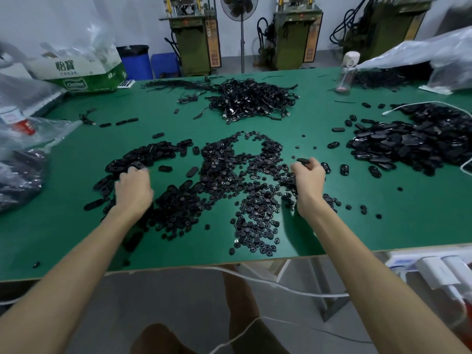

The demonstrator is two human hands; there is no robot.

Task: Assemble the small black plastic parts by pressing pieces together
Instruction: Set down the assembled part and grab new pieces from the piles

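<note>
Small black plastic parts cover a green table (pixel 255 116). A pile of oval shells (pixel 150 155) lies at the left, and a spread of small round discs (pixel 242 180) fills the middle. My left hand (pixel 133 186) reaches into the oval pile, its curled fingertips gripping one oval shell (pixel 138 164). My right hand (pixel 307 178) hovers over the right side of the discs and pinches a black oval part (pixel 303 160) at its fingertips.
A large heap of oval parts (pixel 413 139) lies at the right, a tangle of black cables (pixel 250 98) at the back. Plastic bags (pixel 23 139) and a cardboard box (pixel 84 72) stand left; a bottle (pixel 347 72) stands back right. White cables hang below the front edge.
</note>
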